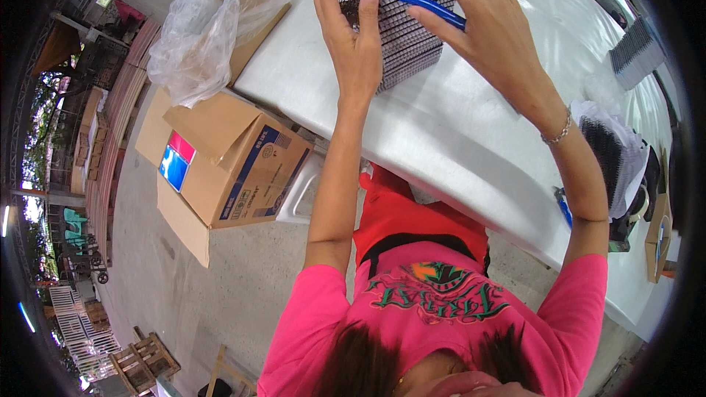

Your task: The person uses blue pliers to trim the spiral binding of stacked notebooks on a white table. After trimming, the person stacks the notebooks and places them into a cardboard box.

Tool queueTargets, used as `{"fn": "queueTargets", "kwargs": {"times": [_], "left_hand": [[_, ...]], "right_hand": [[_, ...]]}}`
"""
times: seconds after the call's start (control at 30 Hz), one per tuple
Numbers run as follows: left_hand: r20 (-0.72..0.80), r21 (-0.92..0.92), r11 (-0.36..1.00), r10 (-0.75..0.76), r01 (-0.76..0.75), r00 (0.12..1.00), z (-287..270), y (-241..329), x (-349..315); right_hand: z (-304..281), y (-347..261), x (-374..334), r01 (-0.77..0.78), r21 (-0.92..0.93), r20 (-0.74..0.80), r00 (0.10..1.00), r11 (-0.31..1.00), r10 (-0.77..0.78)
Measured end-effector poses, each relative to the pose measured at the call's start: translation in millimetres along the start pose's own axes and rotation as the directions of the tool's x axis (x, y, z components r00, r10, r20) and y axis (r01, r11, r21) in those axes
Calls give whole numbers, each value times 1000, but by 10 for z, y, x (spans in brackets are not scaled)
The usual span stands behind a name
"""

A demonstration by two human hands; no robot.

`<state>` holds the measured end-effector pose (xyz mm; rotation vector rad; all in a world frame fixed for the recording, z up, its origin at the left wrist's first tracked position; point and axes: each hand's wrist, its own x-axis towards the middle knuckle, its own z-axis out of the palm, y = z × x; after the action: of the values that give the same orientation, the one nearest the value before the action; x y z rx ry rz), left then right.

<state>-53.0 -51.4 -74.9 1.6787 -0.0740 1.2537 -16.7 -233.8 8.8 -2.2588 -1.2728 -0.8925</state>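
– what colour are the pliers (435, 12)?
– blue-handled, with a silvery head.
– and the stack of strips (410, 53)?
– grey and black, in close-set rows.
– the t-shirt (529, 327)?
– bright pink, printed in green, orange and black, above red trousers (441, 229).
– the carton (209, 187)?
– brown, banded dark blue.

At 1 o'clock, shows smooth, glossy blue plastic on the grips of the pliers (434, 11), with bare metal at their head; just below, looks ridged on the grey stack (408, 51). Toward 2, gleams smooth and white on the tabletop (471, 125). At 11, crinkles as thin, shiny plastic in the bag (198, 37). At 9, turns to matt cardboard on the box (254, 176); near 6, to soft cloth on the shirt (434, 316).
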Motion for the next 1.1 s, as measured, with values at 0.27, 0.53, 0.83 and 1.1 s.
{"fn": "queueTargets", "kwargs": {"times": [0.27,0.53,0.83,1.1], "left_hand": [[-26,49,998,43,-42,999,49,-7,-7],[-17,23,999,22,-22,1000,35,-31,-3],[-61,-58,997,-47,43,997,52,1,-23],[13,-90,993,-79,80,997,21,-12,-69]], "right_hand": [[251,250,-141,-29,-21,-71,997,999,27],[330,230,-104,-17,49,-85,996,999,21],[334,222,-197,42,57,-230,973,997,-28],[343,222,-207,-1,-32,-61,998,999,-1]]}}
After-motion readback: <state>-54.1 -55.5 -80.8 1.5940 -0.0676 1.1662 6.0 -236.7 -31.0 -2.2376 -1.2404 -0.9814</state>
